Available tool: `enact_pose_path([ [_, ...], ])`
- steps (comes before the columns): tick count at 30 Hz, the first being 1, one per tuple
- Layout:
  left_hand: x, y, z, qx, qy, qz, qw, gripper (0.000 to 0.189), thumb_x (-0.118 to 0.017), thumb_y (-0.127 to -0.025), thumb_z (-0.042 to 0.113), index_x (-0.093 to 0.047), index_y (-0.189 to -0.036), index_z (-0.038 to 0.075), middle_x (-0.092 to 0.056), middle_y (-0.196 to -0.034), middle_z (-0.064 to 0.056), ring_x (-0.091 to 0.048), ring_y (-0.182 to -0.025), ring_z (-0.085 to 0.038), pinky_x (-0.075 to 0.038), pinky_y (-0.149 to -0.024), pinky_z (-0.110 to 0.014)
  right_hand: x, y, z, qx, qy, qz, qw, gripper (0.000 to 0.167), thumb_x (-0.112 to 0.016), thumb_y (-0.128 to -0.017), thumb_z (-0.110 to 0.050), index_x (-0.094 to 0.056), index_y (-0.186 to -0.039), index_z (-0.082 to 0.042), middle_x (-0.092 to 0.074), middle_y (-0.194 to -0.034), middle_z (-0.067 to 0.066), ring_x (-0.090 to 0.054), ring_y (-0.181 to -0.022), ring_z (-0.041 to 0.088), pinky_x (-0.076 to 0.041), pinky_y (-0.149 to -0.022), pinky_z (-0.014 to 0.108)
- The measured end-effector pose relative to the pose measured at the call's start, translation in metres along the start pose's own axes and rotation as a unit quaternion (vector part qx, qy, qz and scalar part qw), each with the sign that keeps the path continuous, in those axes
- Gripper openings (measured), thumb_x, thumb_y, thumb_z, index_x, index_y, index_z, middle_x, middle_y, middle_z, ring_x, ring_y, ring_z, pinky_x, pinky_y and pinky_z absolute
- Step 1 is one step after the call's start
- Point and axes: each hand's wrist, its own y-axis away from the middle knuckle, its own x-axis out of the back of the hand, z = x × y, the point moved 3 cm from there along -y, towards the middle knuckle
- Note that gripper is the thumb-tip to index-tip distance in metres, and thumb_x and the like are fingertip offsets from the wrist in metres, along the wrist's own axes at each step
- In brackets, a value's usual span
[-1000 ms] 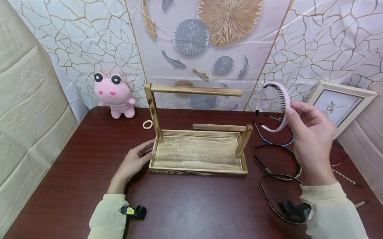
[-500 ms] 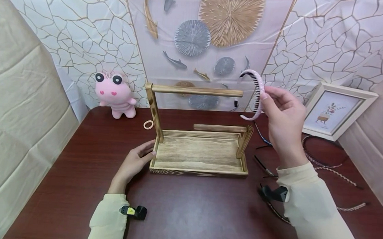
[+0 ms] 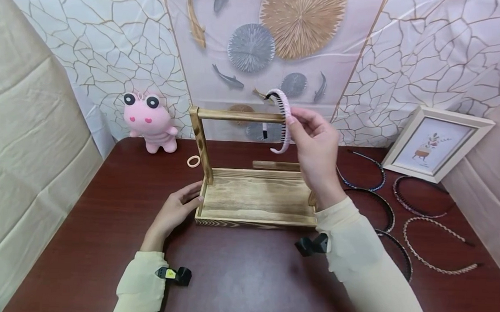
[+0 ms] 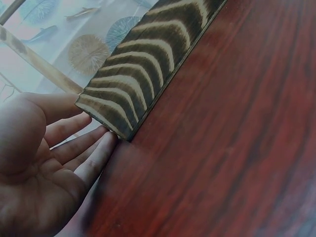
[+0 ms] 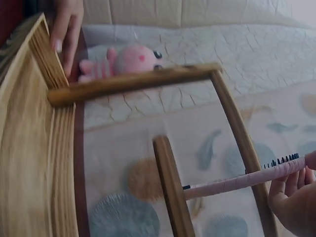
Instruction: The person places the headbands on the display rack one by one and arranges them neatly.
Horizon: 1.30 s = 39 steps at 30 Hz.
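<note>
My right hand (image 3: 317, 149) pinches a pink headband (image 3: 286, 112) with black comb teeth along its inner side. Held upright, it overlaps the right part of the wooden rack's upper bar (image 3: 239, 115). In the right wrist view the headband (image 5: 237, 181) crosses in front of that bar, and one end appears near the lower bar (image 5: 170, 185). My left hand (image 3: 176, 211) rests against the left end of the rack's tray (image 3: 255, 216). Fairly straight fingers touch the tray's end wall in the left wrist view, with the thumb at its top edge. My right hand hides the rack's right post.
Several headbands, including a braided one (image 3: 421, 263) and a blue one (image 3: 382, 178), lie on the table's right side. A picture frame (image 3: 439, 144) leans behind them. At the back left stand a pink plush toy (image 3: 152, 124) and a small ring (image 3: 193, 161).
My right hand has carried the pink headband leftward from above the other headbands to the rack's upper bar. My left hand has stayed at the tray's left end.
</note>
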Motion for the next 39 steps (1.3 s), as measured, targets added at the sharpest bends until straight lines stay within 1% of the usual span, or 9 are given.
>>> enact_pose_path([
  [5, 0.001, -0.001, 0.001, -0.006, 0.004, -0.003, 1.0000, 0.050, -0.064, -0.098, 0.021, -0.050, -0.146, 0.015, -0.057, -0.140, -0.014, -0.050, -0.133, -0.026, -0.042, -0.106, -0.045, -0.024, 0.007, 0.009, -0.019, 0.021, -0.011, 0.9995, 0.020, -0.068, -0.092, 0.000, -0.068, -0.110, 0.008, -0.070, -0.093, 0.000, -0.062, -0.079, 0.009, -0.053, -0.072, 0.020],
  [10, 0.003, 0.002, 0.002, -0.015, 0.011, -0.002, 0.9998, 0.050, -0.064, -0.098, 0.018, -0.050, -0.146, 0.014, -0.057, -0.140, -0.014, -0.051, -0.133, -0.025, -0.042, -0.106, -0.043, -0.050, 0.014, 0.019, -0.039, 0.031, -0.030, 0.9983, 0.022, -0.068, -0.092, -0.004, -0.068, -0.111, 0.007, -0.070, -0.099, 0.009, -0.061, -0.078, 0.009, -0.052, -0.071, 0.021],
  [15, 0.005, 0.003, 0.002, -0.017, 0.008, -0.001, 0.9998, 0.051, -0.064, -0.098, 0.019, -0.049, -0.146, 0.014, -0.056, -0.141, -0.014, -0.051, -0.133, -0.025, -0.043, -0.106, -0.042, -0.075, 0.019, 0.027, -0.044, 0.022, -0.032, 0.9983, 0.021, -0.069, -0.092, -0.005, -0.068, -0.111, 0.005, -0.070, -0.100, 0.013, -0.061, -0.076, 0.007, -0.052, -0.069, 0.020],
  [22, 0.004, 0.002, 0.003, -0.020, 0.011, -0.003, 0.9997, 0.050, -0.064, -0.098, 0.017, -0.050, -0.146, 0.014, -0.057, -0.140, -0.013, -0.051, -0.133, -0.025, -0.042, -0.106, -0.043, -0.102, 0.026, 0.033, -0.047, -0.009, -0.035, 0.9983, 0.021, -0.068, -0.093, -0.003, -0.067, -0.111, 0.007, -0.070, -0.101, 0.017, -0.062, -0.078, 0.007, -0.053, -0.066, 0.019],
  [27, 0.003, 0.000, 0.002, -0.020, 0.008, -0.002, 0.9998, 0.050, -0.064, -0.098, 0.018, -0.050, -0.146, 0.014, -0.057, -0.140, -0.014, -0.051, -0.132, -0.026, -0.043, -0.105, -0.043, -0.113, 0.028, 0.037, -0.061, -0.018, -0.039, 0.9972, 0.021, -0.068, -0.093, -0.004, -0.068, -0.111, 0.006, -0.070, -0.101, 0.016, -0.063, -0.078, 0.007, -0.052, -0.060, 0.020],
  [30, 0.003, 0.000, 0.002, -0.019, 0.006, -0.001, 0.9998, 0.049, -0.063, -0.098, 0.018, -0.051, -0.145, 0.014, -0.058, -0.139, -0.014, -0.052, -0.132, -0.026, -0.043, -0.105, -0.044, -0.116, 0.029, 0.040, -0.076, -0.019, -0.033, 0.9964, 0.020, -0.069, -0.092, -0.005, -0.069, -0.110, 0.004, -0.071, -0.100, 0.014, -0.063, -0.078, 0.009, -0.051, -0.059, 0.019],
  [33, 0.002, -0.001, 0.003, -0.016, 0.006, 0.002, 0.9999, 0.049, -0.063, -0.098, 0.018, -0.051, -0.145, 0.014, -0.058, -0.138, -0.014, -0.052, -0.131, -0.025, -0.044, -0.104, -0.043, -0.118, 0.030, 0.042, -0.092, -0.029, -0.028, 0.9950, 0.020, -0.070, -0.092, -0.006, -0.069, -0.109, 0.004, -0.071, -0.099, 0.013, -0.065, -0.079, 0.012, -0.052, -0.062, 0.019],
  [35, 0.002, -0.001, 0.003, -0.016, 0.005, 0.002, 0.9999, 0.049, -0.063, -0.098, 0.018, -0.051, -0.145, 0.013, -0.059, -0.138, -0.014, -0.053, -0.131, -0.026, -0.044, -0.104, -0.042, -0.120, 0.031, 0.044, -0.101, -0.042, -0.027, 0.9937, 0.020, -0.070, -0.092, -0.005, -0.069, -0.110, 0.004, -0.071, -0.100, 0.013, -0.065, -0.081, 0.014, -0.054, -0.067, 0.020],
  [39, 0.001, -0.001, 0.002, -0.014, 0.005, 0.000, 0.9999, 0.049, -0.063, -0.098, 0.017, -0.051, -0.145, 0.013, -0.059, -0.137, -0.014, -0.053, -0.130, -0.025, -0.045, -0.103, -0.040, -0.122, 0.032, 0.048, -0.112, -0.065, -0.030, 0.9911, 0.021, -0.069, -0.091, -0.002, -0.067, -0.110, 0.006, -0.069, -0.100, 0.013, -0.067, -0.086, 0.025, -0.056, -0.071, 0.023],
])
